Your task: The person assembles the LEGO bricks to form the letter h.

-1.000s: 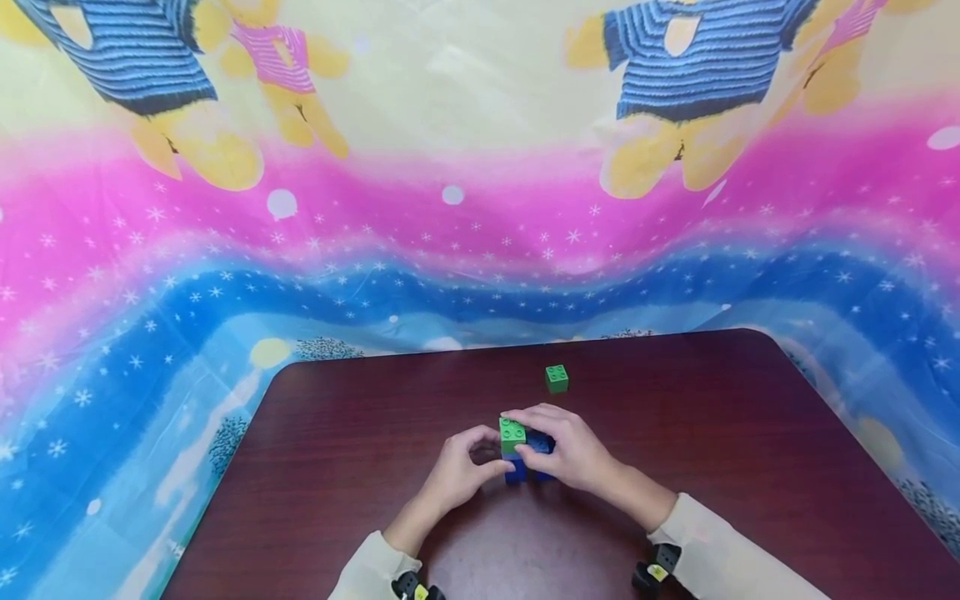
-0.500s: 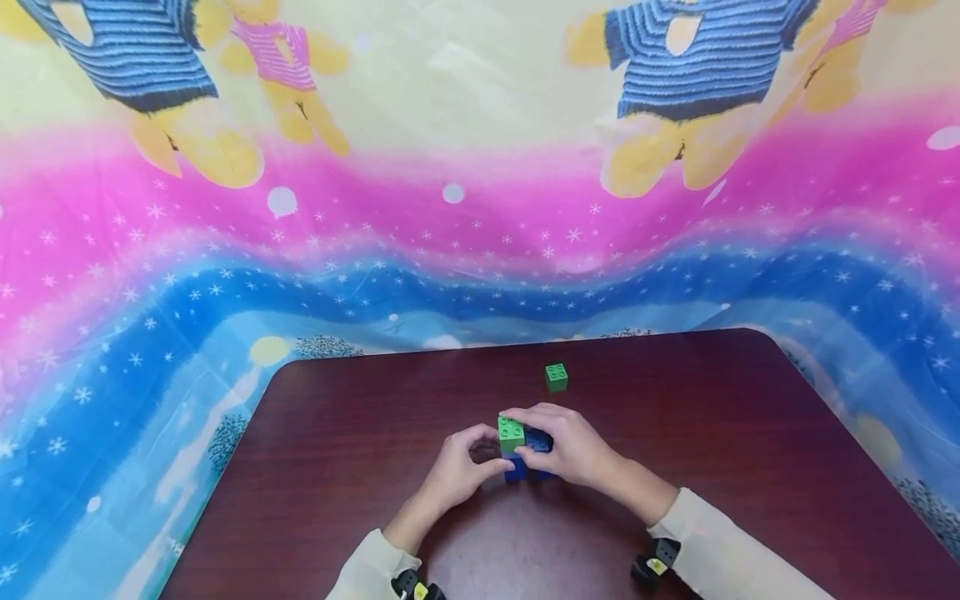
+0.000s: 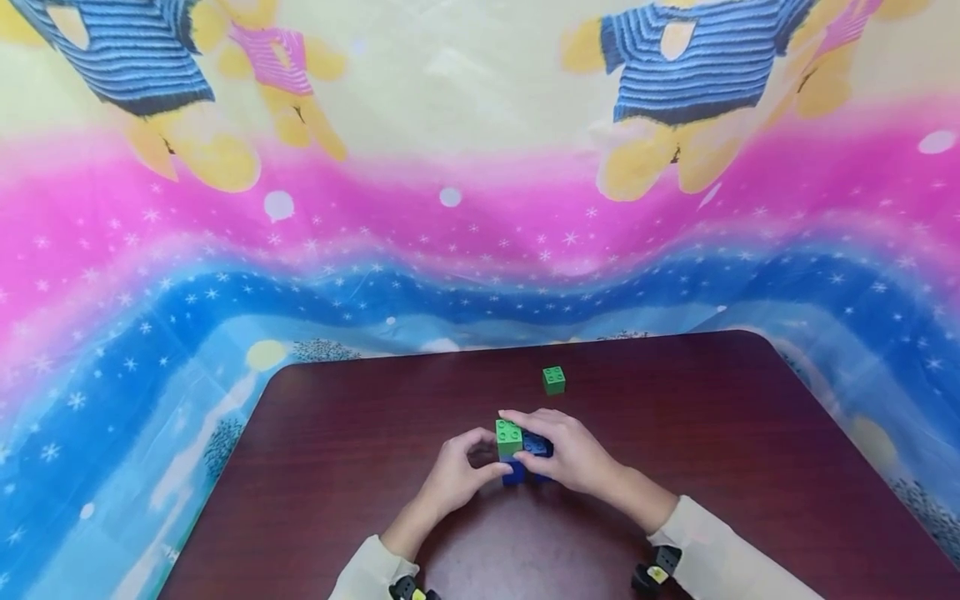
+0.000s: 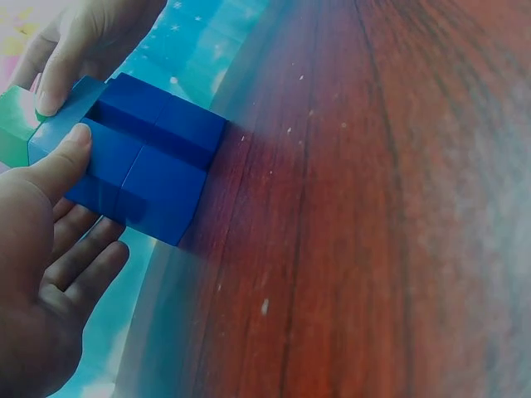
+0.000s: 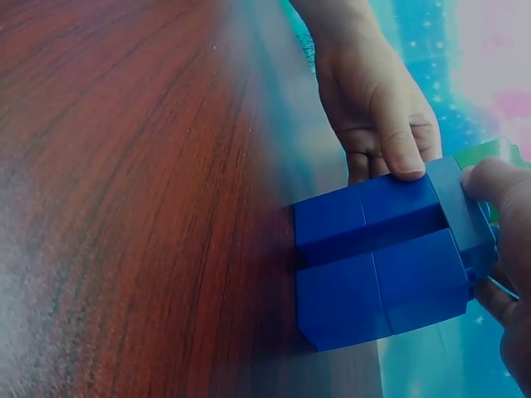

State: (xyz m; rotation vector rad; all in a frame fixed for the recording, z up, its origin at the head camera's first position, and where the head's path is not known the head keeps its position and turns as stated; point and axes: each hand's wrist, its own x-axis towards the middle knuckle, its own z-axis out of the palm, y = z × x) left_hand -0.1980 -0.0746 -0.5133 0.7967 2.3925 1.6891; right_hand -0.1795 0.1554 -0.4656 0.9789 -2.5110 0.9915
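Observation:
A blue brick structure [image 5: 340,298] stands on the table, with two columns side by side and a narrow gap between them. A lighter blue brick [image 5: 460,207] bridges both columns at the top. On its left end sits a green brick [image 3: 508,437] with studs up. My left hand [image 3: 456,473] holds the left column low down, its thumb on the near face and its fingers behind. With thumb and index finger my right hand [image 3: 573,450] pinches the green brick, the thumb at its seam with the bridging brick. The right hand's palm covers part of the right column.
Another green brick [image 3: 553,380] rests on the dark red-brown table [image 3: 360,433], beyond the hands. A printed cloth [image 3: 480,250] with bears and snowflakes hangs behind the table and along its sides. Each wrist carries a black camera strap [image 3: 656,569].
Both hands keep the same hold on the bricks. The head view shifts very slightly.

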